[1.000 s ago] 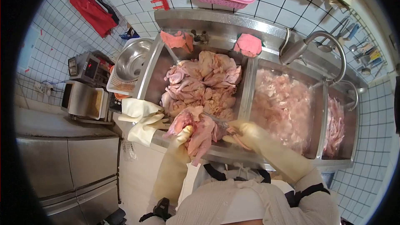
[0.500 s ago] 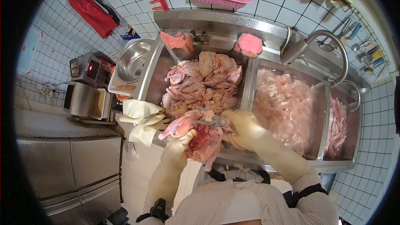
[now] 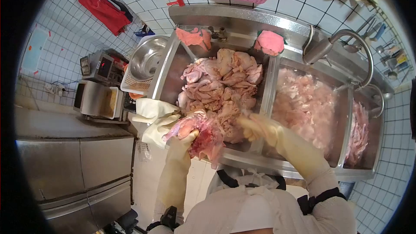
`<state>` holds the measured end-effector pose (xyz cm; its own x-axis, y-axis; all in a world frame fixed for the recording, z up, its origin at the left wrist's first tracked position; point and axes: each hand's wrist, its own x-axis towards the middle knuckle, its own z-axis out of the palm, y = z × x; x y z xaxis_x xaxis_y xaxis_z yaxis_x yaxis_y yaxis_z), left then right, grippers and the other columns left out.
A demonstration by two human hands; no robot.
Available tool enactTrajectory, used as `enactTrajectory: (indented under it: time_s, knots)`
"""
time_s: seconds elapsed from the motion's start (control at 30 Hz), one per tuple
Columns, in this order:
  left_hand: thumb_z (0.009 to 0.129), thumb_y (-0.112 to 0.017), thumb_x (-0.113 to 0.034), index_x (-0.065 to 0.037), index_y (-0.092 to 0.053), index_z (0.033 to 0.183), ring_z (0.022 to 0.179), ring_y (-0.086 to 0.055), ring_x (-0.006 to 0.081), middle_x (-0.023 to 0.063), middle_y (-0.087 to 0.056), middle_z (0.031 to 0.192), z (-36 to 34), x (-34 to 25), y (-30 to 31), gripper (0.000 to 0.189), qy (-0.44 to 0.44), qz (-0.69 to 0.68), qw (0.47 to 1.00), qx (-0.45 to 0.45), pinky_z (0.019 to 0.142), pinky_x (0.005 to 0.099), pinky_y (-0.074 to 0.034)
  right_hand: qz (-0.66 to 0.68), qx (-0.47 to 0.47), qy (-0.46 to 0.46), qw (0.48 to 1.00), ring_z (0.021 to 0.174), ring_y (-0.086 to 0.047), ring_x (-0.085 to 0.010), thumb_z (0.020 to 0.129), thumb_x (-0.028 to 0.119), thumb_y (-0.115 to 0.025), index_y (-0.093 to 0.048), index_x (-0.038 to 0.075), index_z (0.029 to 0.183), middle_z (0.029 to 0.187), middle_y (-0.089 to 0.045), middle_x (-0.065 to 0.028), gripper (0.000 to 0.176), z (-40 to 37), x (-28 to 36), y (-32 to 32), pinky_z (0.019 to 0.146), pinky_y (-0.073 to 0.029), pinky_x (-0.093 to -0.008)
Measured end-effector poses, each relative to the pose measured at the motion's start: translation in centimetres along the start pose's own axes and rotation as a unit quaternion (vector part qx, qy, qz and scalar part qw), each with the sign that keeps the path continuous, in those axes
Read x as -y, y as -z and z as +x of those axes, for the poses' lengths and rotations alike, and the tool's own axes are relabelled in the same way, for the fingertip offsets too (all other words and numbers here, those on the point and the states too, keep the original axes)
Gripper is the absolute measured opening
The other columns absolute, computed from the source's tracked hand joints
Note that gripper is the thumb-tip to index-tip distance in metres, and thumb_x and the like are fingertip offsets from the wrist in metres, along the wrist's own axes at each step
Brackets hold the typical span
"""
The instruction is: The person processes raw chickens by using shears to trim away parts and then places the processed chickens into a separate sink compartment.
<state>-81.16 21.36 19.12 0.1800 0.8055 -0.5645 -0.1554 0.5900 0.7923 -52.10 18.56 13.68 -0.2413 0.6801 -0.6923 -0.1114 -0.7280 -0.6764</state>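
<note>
My left hand, in a long cream rubber glove, is closed on a raw chicken carcass at the sink's front edge. The carcass is cut open, with dark red flesh showing. My right hand, gloved alike, is over the front right of the left basin, near the divider. Motion smears its fingers, and I cannot make out the shears there. Raw plucked chickens lie heaped in the left basin beyond both hands.
Pale chicken pieces sit in water in the middle basin, more pieces in the right one. A faucet arches over the divider. A spare glove drapes the left rim. Left stands a steel bowl; pink cloths lie behind.
My right hand has moved back from the carcass, slightly rightward, and the shears seen at the carcass before no longer show clearly. My left hand keeps its hold. The whole view has shifted slightly.
</note>
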Motion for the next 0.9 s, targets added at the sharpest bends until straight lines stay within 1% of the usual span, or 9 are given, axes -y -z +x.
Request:
enactTrajectory:
  time_s: [0.13, 0.2, 0.23, 0.3, 0.4, 0.5, 0.6, 0.7, 0.9]
  knots:
    - [0.087, -0.066, -0.007, -0.004, -0.059, 0.126, 0.097, -0.064, 0.0180, 0.0089, -0.063, 0.113, -1.3, -1.6, -0.6, 0.040, -0.099, 0.130, 0.983, -0.079, 0.074, 0.0293, -0.053, 0.040, 0.072, -0.018, 0.996, 0.085, -0.063, -0.0179, 0.090, 0.047, -0.068, -0.053, 0.000, 0.132, 0.096, -0.062, -0.0117, 0.065, -1.1, -4.8, -0.7, 0.070, -0.053, -0.0302]
    - [0.086, -0.068, -0.006, -0.003, -0.059, 0.125, 0.095, -0.064, 0.0178, 0.0090, -0.063, 0.113, -0.8, -2.3, -0.1, 0.040, -0.069, 0.128, 0.985, -0.094, 0.072, 0.0296, -0.053, -0.056, 0.140, 0.044, 0.988, 0.083, -0.063, -0.0169, 0.088, 0.051, -0.069, -0.054, 0.004, 0.132, 0.096, -0.063, -0.0104, 0.067, -1.2, -6.1, -1.1, 0.069, -0.051, -0.0291]
    - [0.085, -0.070, -0.005, -0.001, -0.060, 0.125, 0.092, -0.064, 0.0175, 0.0091, -0.064, 0.114, -0.4, -2.8, 0.1, 0.041, -0.040, 0.123, 0.986, -0.106, 0.070, 0.0298, -0.053, -0.333, 0.079, 0.134, 0.930, 0.081, -0.062, -0.0181, 0.086, 0.052, -0.070, -0.055, 0.006, 0.130, 0.094, -0.062, -0.0087, 0.066, -2.0, -4.7, -1.3, 0.071, -0.050, -0.0293]
    - [0.084, -0.072, -0.004, 0.000, -0.061, 0.124, 0.090, -0.065, 0.0173, 0.0092, -0.064, 0.114, -0.1, -3.4, -0.1, 0.042, -0.008, 0.124, 0.985, -0.116, 0.068, 0.0300, -0.052, -0.360, 0.085, 0.114, 0.922, 0.092, -0.062, -0.0212, 0.086, 0.049, -0.072, -0.054, 0.004, 0.131, 0.104, -0.064, -0.0119, 0.066, -3.0, -3.0, -2.4, 0.080, -0.049, -0.0320]
    - [0.082, -0.072, -0.001, 0.003, -0.058, 0.126, 0.093, -0.065, 0.0181, 0.0099, -0.066, 0.114, 0.1, -4.1, -0.3, 0.046, 0.039, 0.158, 0.977, -0.136, 0.072, 0.0304, -0.054, -0.367, 0.095, 0.091, 0.921, 0.113, -0.060, -0.0257, 0.082, 0.045, -0.077, -0.053, 0.003, 0.134, 0.121, -0.064, -0.0161, 0.071, -2.7, -2.5, -3.1, 0.095, -0.047, -0.0350]
    - [0.084, -0.070, -0.002, 0.004, -0.054, 0.130, 0.103, -0.066, 0.0203, 0.0121, -0.062, 0.123, -0.5, -4.1, -0.7, 0.049, -0.032, 0.076, 0.996, 0.034, 0.086, 0.0335, -0.055, -0.345, 0.064, 0.182, 0.918, 0.113, -0.061, -0.0260, 0.080, 0.045, -0.079, -0.053, 0.002, 0.134, 0.121, -0.064, -0.0145, 0.074, -3.4, -2.5, -3.2, 0.096, -0.048, -0.0350]
    - [0.084, -0.062, -0.001, 0.003, -0.052, 0.135, 0.114, -0.060, 0.0211, 0.0115, -0.061, 0.127, 0.3, -4.1, -0.5, 0.052, -0.092, 0.110, 0.979, 0.148, 0.096, 0.0337, -0.049, -0.362, 0.059, 0.170, 0.915, 0.109, -0.062, -0.0274, 0.076, 0.041, -0.082, -0.056, 0.007, 0.133, 0.119, -0.065, -0.0128, 0.071, -4.7, -1.3, -2.9, 0.093, -0.049, -0.0356]
    - [0.083, -0.060, -0.013, 0.004, -0.052, 0.131, 0.111, -0.061, 0.0231, 0.0136, -0.057, 0.127, -0.2, -4.4, -0.9, 0.051, -0.113, 0.150, 0.970, 0.155, 0.096, 0.0374, -0.051, -0.408, -0.008, 0.304, 0.861, 0.088, -0.064, -0.0318, 0.082, 0.039, -0.077, -0.059, 0.010, 0.111, 0.099, -0.066, -0.0096, 0.044, -5.0, -1.8, -2.5, 0.079, -0.050, -0.0392]
    - [0.080, -0.071, -0.018, 0.001, -0.052, 0.134, 0.117, -0.056, 0.0204, 0.0090, -0.058, 0.127, -0.9, -2.6, -1.4, 0.061, -0.006, -0.022, 0.992, 0.124, 0.099, 0.0337, -0.045, -0.320, -0.049, 0.280, 0.904, 0.078, -0.061, -0.0350, 0.085, 0.026, -0.073, -0.058, 0.009, 0.098, 0.085, -0.065, -0.0116, 0.026, -4.8, -3.8, -4.4, 0.072, -0.051, -0.0417]
